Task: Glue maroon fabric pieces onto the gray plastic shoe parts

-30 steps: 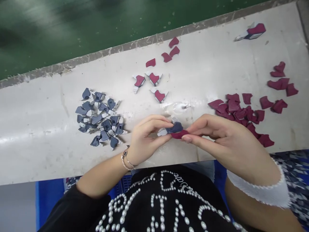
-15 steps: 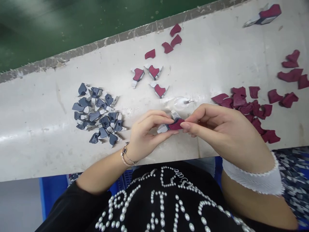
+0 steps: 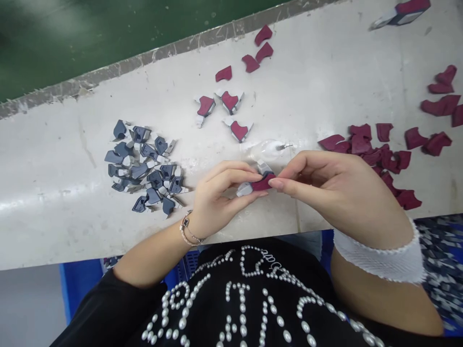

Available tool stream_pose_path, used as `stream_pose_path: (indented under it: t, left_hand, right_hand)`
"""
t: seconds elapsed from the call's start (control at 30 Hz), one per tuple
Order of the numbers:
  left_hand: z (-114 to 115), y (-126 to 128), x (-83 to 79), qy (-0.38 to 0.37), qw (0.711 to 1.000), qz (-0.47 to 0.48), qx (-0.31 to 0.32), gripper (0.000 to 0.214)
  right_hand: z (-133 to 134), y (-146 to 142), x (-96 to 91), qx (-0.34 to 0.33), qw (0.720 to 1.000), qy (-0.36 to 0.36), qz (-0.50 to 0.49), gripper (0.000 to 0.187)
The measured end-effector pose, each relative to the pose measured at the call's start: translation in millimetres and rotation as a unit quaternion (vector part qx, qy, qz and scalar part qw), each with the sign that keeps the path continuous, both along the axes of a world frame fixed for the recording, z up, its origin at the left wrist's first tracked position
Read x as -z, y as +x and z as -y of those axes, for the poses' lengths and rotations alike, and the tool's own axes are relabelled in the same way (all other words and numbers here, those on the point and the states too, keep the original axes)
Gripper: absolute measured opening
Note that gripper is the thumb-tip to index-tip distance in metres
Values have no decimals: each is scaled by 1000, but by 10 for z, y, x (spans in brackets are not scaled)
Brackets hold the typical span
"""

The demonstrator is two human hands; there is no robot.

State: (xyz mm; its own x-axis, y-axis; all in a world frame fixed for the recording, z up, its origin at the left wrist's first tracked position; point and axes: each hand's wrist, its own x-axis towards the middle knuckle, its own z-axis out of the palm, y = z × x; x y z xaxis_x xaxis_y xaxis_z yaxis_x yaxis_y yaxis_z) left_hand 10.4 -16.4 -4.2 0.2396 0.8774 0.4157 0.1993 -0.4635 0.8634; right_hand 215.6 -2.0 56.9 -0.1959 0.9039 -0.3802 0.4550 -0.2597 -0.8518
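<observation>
Between the thumb and fingers of my left hand is a small grey-and-blue plastic part with a maroon cover piece on it. My right hand pinches the right end of that maroon piece with thumb and forefinger. White-grey tabs stick out on the left and top of the part. Just behind the hands lies a clear round object with a thin metal tip. Left of my left hand is a pile of blue-and-grey parts. Right of my right hand, partly hidden by it, lies a heap of maroon pieces.
Three parts with maroon covers sit behind the hands, with several loose maroon pieces farther back. More maroon pieces lie at the far right. A larger maroon-and-grey part is at the back right. Below the table edge stands a blue bin of parts.
The view has shifted slightly. Both hands keep the same part between them; the right fingers stay pinched at the maroon piece's end, with little visible movement.
</observation>
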Motion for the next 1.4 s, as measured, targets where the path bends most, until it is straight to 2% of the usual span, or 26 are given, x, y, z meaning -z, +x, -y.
stream_pose_path:
  t: [0.2, 0.47, 0.6, 0.7, 0.87, 1.1, 1.23, 1.4]
  left_hand:
    - [-3, -9, 8, -6, 1000, 14, 10, 34]
    - [-13, -26, 11, -22, 998, 39, 46, 37]
    - [-14, -25, 6, -18, 997, 45, 54, 39]
    - [-10, -25, 11, -16, 997, 45, 55, 39]
    - [-4, -21, 6, -24, 997, 49, 52, 33]
    - [-15, -43, -49, 7, 999, 38, 31, 34]
    - [-30, -58, -61, 0, 999, 46, 25, 35]
    - [-25, -45, -38, 28, 997, 64, 25, 36]
  right_hand:
    - [-36, 19, -17, -11, 1000, -12, -9, 24]
    - [-96, 56, 57, -84, 986, -52, -132, 17]
    - [-102, 60, 65, -78, 982, -73, -155, 12]
    - [-80, 39, 52, -81, 986, -58, -136, 13]
    - [26, -65, 10, -71, 996, 17, -55, 19]
    - [112, -95, -46, -99, 992, 82, -7, 20]
    - [136, -54, -67, -139, 986, 87, -14, 20]
    - [158, -40, -84, -142, 986, 85, -20, 15]
